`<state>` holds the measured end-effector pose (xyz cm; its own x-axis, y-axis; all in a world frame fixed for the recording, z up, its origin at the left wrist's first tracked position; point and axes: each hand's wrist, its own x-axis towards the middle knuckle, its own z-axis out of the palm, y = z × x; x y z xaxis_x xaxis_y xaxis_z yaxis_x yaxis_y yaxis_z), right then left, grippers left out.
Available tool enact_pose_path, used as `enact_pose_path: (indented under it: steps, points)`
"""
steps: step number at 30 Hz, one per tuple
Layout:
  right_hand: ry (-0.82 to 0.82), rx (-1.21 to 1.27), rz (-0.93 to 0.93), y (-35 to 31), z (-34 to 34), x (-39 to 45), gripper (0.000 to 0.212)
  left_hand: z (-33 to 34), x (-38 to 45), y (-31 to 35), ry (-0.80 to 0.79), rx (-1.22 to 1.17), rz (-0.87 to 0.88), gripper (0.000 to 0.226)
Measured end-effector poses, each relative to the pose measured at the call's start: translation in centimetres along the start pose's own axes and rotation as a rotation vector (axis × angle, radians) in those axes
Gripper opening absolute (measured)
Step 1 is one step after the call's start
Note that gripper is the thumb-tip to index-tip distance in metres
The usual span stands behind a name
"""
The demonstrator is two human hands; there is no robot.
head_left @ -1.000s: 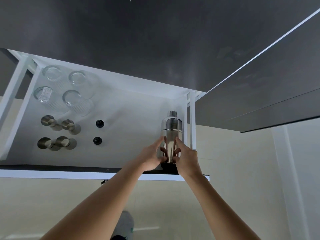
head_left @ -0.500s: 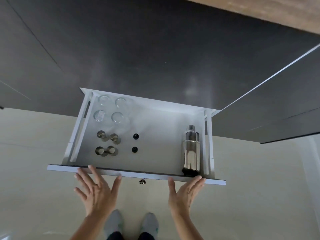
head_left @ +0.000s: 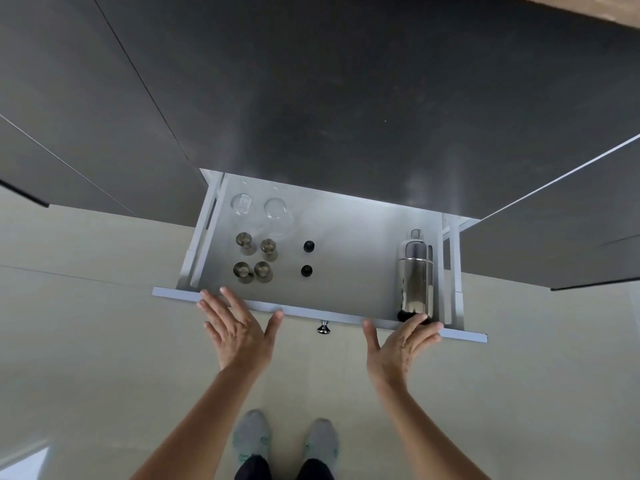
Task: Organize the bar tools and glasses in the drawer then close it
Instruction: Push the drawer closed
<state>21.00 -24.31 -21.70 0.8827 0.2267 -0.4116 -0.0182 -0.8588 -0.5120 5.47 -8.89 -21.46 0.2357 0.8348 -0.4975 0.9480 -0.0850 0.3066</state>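
Observation:
The white drawer [head_left: 349,261] stands partly out from the dark cabinet. A steel cocktail shaker [head_left: 415,275] stands upright at its right side. Clear glasses [head_left: 275,207] sit at the back left, partly under the cabinet edge. In front of them are several steel jiggers [head_left: 254,256] and two small black stoppers [head_left: 307,258]. My left hand [head_left: 237,332] is flat and open against the drawer's front panel [head_left: 301,311]. My right hand [head_left: 398,344] is open too, with its fingers over the panel's top edge just below the shaker. A metal knob [head_left: 323,328] sits between my hands.
Dark cabinet fronts [head_left: 311,98] fill the space above and beside the drawer. A cream tiled floor [head_left: 104,341] lies below. My feet in grey socks [head_left: 287,441] stand under the drawer front.
My hands let go of the shaker, pulled back and came flat onto the drawer's front. The drawer has slid further into the cabinet, which now hides the rear glasses.

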Motion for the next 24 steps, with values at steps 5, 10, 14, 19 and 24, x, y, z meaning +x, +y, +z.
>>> enact_pose_path:
  steps: [5, 10, 14, 19, 24]
  points:
    - [0.006, -0.060, -0.040, -1.4, 0.0, 2.5, 0.111, -0.4, 2.6, 2.0, 0.039, -0.009, 0.014, 0.110]
    - [0.045, -0.068, -0.053, -3.5, 0.4, 5.2, 0.112, -0.8, 5.3, 4.1, 0.077, 0.009, 0.021, 0.110]
    - [0.076, -0.048, -0.063, -5.1, 0.7, 7.5, 0.111, -1.4, 7.5, 5.9, 0.085, 0.034, 0.022, 0.109]
    - [0.094, -0.009, -0.049, -7.1, 1.0, 10.2, 0.113, -2.4, 9.9, 8.2, 0.090, 0.047, 0.031, 0.106]
    - [0.111, 0.021, -0.024, -8.9, 1.0, 12.5, 0.117, -3.2, 12.2, 9.4, 0.073, 0.076, 0.078, 0.097]
